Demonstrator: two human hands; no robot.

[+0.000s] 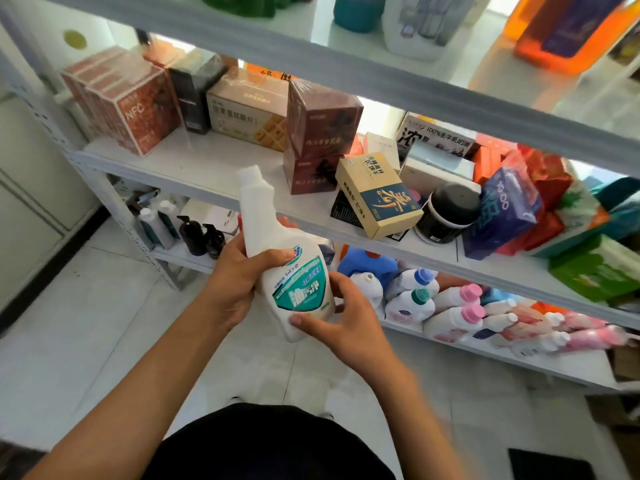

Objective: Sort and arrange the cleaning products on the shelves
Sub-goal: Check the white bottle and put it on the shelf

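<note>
Two hands hold one white plastic cleaner bottle with a teal label [277, 265] in front of the grey metal shelves [346, 233]. The left hand [235, 282] has its grip wrapped around the bottle's waist; the right hand [349, 317] pinches the bottle's base, thumb on the front. Beyond, on the lowest shelf, pink-capped white bottles [457, 306] lie tumbled beside a blue jug [367, 265].

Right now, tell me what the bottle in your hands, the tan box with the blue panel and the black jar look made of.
White bottle: likely opaque plastic, smooth moulded body, glossy teal printed label. Tan box: seemingly matte cardboard, with sharp folded edges. Black jar: probably plastic, dark with a soft sheen on the lid; too blurred to be sure.
</note>
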